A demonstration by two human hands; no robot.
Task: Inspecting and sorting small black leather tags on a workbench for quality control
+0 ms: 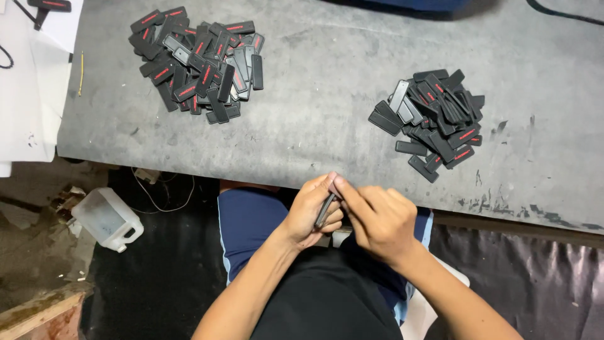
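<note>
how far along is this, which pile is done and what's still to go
Which pile is finished cannot be told. Two heaps of black tags lie on the grey table: the left pile looks larger than the right pile. One tag is in hand between left hand and right hand.

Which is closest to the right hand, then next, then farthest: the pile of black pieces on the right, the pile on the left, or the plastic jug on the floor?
From the right hand:
1. Right pile, on the table above it.
2. Left pile, far table corner.
3. Plastic jug, on the floor, far left.
</note>
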